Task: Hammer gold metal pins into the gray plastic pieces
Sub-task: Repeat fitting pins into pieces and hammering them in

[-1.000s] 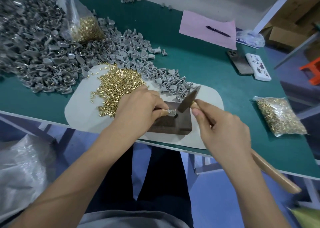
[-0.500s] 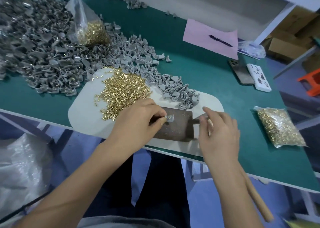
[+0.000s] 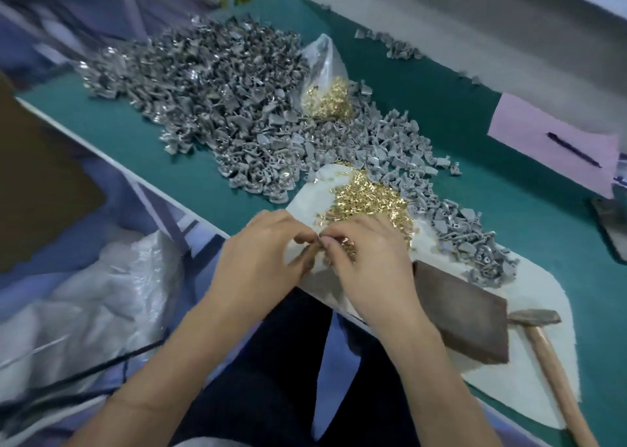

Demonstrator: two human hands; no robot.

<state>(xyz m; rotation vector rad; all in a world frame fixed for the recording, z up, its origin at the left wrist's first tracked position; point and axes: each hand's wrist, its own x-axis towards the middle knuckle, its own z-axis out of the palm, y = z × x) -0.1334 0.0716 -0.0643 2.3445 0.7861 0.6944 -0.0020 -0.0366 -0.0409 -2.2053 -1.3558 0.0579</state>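
My left hand (image 3: 264, 256) and my right hand (image 3: 366, 266) meet fingertip to fingertip over the front left corner of the white mat (image 3: 543, 378). The left fingers pinch a small gray plastic piece (image 3: 310, 253), mostly hidden. The right fingers pinch what looks like a gold pin at the edge of the loose gold pin pile (image 3: 369, 202). The hammer (image 3: 543, 345) lies untouched on the mat at the right, beside the dark block (image 3: 464, 314). A big heap of gray pieces (image 3: 220, 100) covers the green table behind.
A clear bag of gold pins (image 3: 325, 97) stands in the gray heap. More gray pieces (image 3: 475, 239) trail along the mat's far edge. A pink sheet with a pen (image 3: 556, 141) lies at the far right. A white plastic bag (image 3: 84, 294) sits below the table at left.
My right hand let go of the hammer, which now lies on the mat. Both hands moved left from the dark block to the gold pin pile. The view swung left.
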